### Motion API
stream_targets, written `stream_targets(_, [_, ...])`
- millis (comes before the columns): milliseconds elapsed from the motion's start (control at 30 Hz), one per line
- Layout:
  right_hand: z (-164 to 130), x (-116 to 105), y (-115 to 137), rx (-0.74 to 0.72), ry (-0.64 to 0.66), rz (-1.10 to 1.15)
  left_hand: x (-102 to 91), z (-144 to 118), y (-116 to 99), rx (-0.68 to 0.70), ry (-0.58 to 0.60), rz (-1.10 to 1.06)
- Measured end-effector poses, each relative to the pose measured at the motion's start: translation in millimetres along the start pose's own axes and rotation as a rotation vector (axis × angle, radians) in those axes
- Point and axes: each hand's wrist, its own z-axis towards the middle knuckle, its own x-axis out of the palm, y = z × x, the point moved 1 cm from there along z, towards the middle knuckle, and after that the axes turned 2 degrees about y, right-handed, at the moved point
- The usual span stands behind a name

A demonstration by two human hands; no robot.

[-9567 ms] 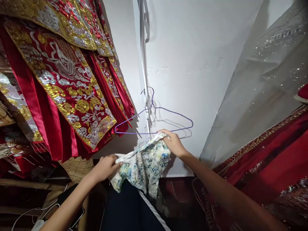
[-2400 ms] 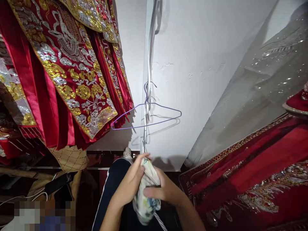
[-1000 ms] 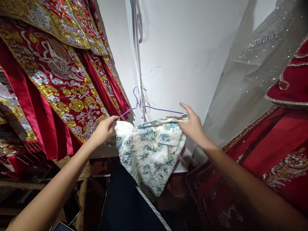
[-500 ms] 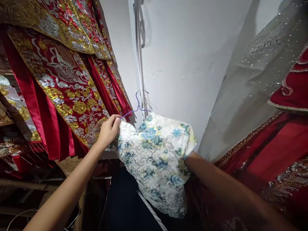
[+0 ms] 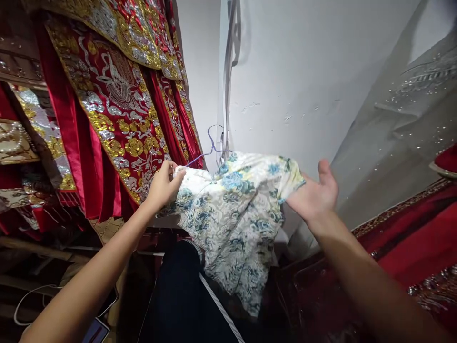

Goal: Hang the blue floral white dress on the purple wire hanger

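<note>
A small white dress with a blue and yellow flower print hangs on a purple wire hanger, whose hook is caught on a white strip at the wall corner. My left hand pinches the dress's left shoulder together with the hanger's left arm. My right hand is at the right sleeve, palm open and fingers spread, its fingers partly under the sleeve's edge. Most of the hanger is hidden inside the dress.
Red garments with gold and silver embroidery hang close on the left. A grey sequinned cloth and more red embroidered fabric fill the right. The white wall is behind. Dark trousers with a white stripe and a phone lie below.
The dress went from bunched in both hands to spread over the hanger. In the last half second my right hand came out from behind the dress and opened at the right sleeve.
</note>
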Motion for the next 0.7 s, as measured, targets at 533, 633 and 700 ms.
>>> stream_targets(533, [-27,119,-48,-0.448,0.505,-0.894,12.7,-41,-76,0.071,0.043,-0.674])
stream_targets(633, [-27,139,-59,-0.596,0.37,-0.955,21.1,-49,-105,-0.003,0.174,-0.916])
stream_targets(700, [-27,141,-60,-0.627,0.283,-0.954,23.6,-52,-108,-0.027,0.238,-0.98])
